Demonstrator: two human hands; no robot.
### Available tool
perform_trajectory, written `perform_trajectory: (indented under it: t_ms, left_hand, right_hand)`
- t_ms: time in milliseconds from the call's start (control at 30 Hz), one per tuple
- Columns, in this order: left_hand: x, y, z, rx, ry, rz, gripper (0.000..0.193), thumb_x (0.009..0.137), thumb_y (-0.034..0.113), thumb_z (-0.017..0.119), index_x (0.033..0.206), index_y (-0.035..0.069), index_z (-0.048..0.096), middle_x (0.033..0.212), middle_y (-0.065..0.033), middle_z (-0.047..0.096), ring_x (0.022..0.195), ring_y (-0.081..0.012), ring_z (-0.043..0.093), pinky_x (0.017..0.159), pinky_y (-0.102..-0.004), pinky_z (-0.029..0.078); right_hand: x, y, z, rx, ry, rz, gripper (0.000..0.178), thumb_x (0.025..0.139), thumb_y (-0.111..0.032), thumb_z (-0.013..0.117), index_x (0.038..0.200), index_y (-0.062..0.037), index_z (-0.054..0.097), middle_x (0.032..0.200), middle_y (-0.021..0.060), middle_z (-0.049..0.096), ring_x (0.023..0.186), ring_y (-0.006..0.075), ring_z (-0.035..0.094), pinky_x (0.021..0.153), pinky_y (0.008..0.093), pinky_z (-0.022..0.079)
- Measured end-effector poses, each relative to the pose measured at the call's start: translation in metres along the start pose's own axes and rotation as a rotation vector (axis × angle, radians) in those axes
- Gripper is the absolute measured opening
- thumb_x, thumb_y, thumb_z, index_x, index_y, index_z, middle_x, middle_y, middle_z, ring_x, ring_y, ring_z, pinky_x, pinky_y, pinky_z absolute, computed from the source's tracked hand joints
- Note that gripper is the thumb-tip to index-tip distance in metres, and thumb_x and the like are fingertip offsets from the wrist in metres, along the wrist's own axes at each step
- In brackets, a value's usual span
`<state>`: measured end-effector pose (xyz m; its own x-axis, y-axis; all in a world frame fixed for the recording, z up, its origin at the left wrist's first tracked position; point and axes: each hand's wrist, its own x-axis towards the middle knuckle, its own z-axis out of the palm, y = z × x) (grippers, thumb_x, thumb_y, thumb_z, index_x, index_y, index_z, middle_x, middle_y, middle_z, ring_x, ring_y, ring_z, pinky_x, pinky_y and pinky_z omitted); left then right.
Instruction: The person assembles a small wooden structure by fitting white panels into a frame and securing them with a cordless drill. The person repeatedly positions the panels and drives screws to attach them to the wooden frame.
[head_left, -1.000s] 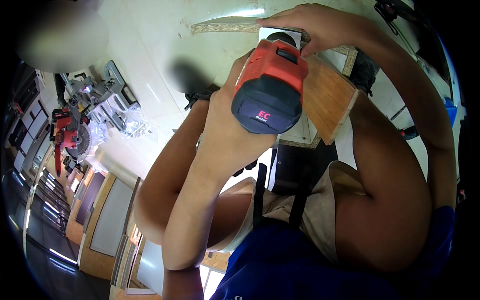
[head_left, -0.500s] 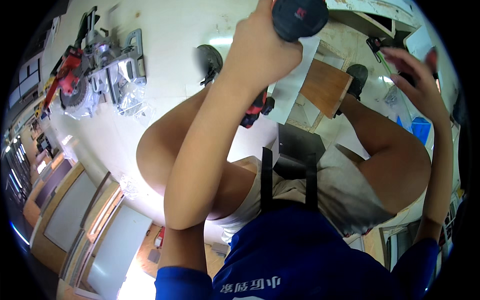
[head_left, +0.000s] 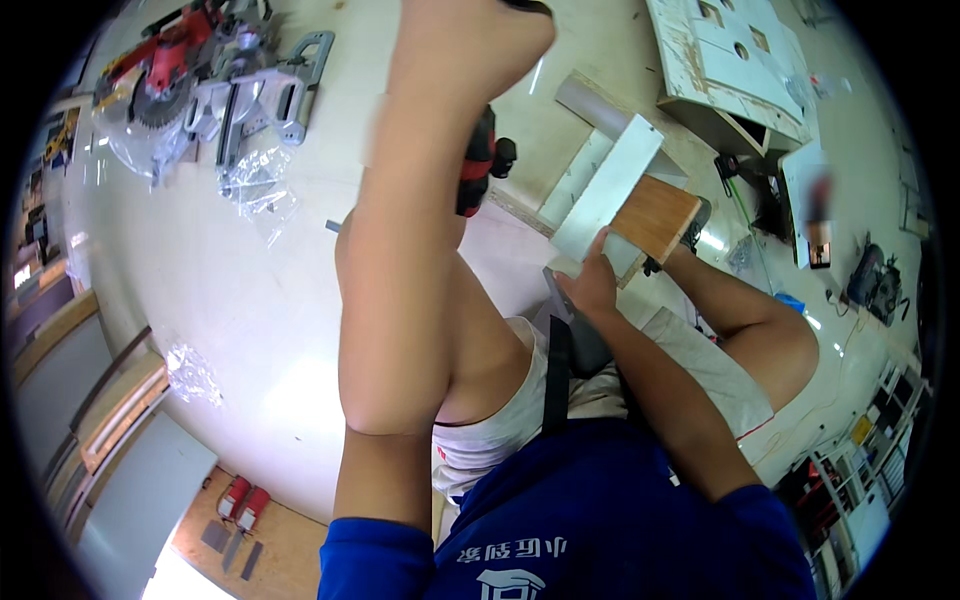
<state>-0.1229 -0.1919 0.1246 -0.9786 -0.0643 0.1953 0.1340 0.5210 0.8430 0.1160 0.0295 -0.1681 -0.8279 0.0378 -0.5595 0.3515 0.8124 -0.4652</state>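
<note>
My left hand (head_left: 480, 45), high at the top edge, is closed round a red and black cordless drill (head_left: 479, 165). My forearm and hand cover most of the drill, and part of it lies beyond the frame. My right hand (head_left: 595, 285) is at the near end of a narrow white board (head_left: 610, 188), its index finger along the edge and thumb at the end; the other fingers are hidden. The white board lies across a box-like frame of panels, beside a brown wood board (head_left: 655, 218). A dark grey box (head_left: 588, 342) stands between my legs.
A red and grey mitre saw (head_left: 165, 75) is on the floor at far left, with clear plastic wrap (head_left: 262, 185) beside it. At the far right are a white cabinet panel with cutouts (head_left: 745, 50) and a dark power tool (head_left: 875, 278). Stacked panels (head_left: 135, 490) stand near left.
My right hand has come from the far right to the white board's near end. My left hand has moved up and left with the drill. The view has shifted.
</note>
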Motion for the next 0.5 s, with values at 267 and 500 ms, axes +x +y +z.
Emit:
perform_trajectory:
  t_ms: [267,500]
  left_hand:
    - [-0.001,-0.003,-0.010,-0.084,-0.014,-0.079,0.032,0.076,0.003,0.059,0.107,-0.002,0.060,0.099,-0.0315,0.068,0.101,-0.0480,0.064,0.089,-0.0465,0.053]
    - [-0.005,-0.005,0.000,-0.004,-0.042,-0.298,0.022,0.073,0.012,0.062,0.091,0.000,0.062,0.070,-0.0131,0.065,0.063,-0.0268,0.063,0.065,-0.0376,0.053]
  right_hand:
    - [0.017,0.012,-0.002,0.461,0.074,-0.102,0.105,0.085,-0.024,0.080,0.157,0.0024,0.009,0.120,0.0200,0.066,0.108,0.0303,0.067,0.088,0.0332,0.053]
    - [0.084,0.018,-0.046,1.350,0.073,0.209,0.057,0.100,-0.034,0.062,0.141,0.0010,0.043,0.114,0.0088,0.065,0.104,0.0200,0.064,0.088,0.0358,0.054]
